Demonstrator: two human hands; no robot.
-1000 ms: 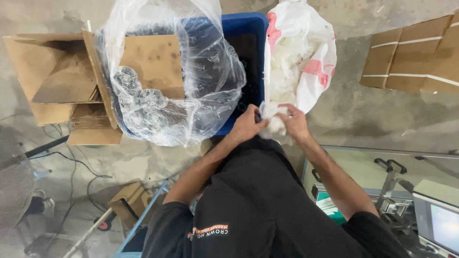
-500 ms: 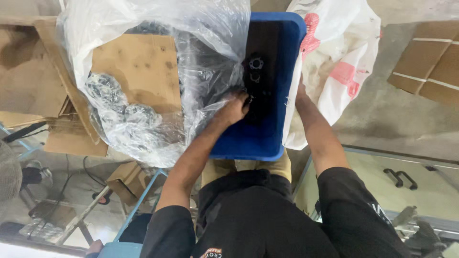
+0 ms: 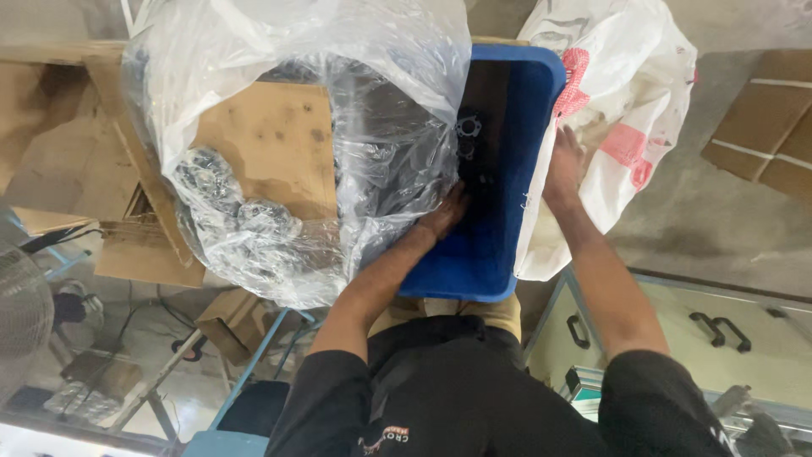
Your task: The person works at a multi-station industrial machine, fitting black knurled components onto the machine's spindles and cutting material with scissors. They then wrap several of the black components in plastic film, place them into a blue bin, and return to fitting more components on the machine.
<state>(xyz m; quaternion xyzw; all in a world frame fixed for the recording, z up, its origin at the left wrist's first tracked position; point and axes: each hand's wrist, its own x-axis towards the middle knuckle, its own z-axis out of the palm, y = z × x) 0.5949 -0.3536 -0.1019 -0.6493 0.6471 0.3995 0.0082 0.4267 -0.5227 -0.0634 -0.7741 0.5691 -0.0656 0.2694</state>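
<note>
A blue plastic bin (image 3: pixel 461 283) stands in front of me with flat black ring-shaped parts (image 3: pixel 468 127) lying in its dark inside. My left hand (image 3: pixel 442 213) reaches into the bin along its left wall, right beside a big clear plastic bag (image 3: pixel 372 110); its fingertips are lost in the shadow. My right hand (image 3: pixel 565 162) lies outside the bin's right rim, fingers stretched flat against a white plastic bag with red print (image 3: pixel 630 93). Neither hand visibly holds anything.
The clear bag holds dark wrapped parts (image 3: pixel 241 216) and drapes over an open cardboard box (image 3: pixel 271 140). More cardboard boxes (image 3: pixel 765 148) lie at the right. A pale cabinet with black handles (image 3: pixel 719 326) is at lower right, a fan (image 3: pixel 21 309) at lower left.
A second ago both hands met on a small white thing before the bin. They then reached into the bin; now they are apart, the right one moved out onto the white bag.
</note>
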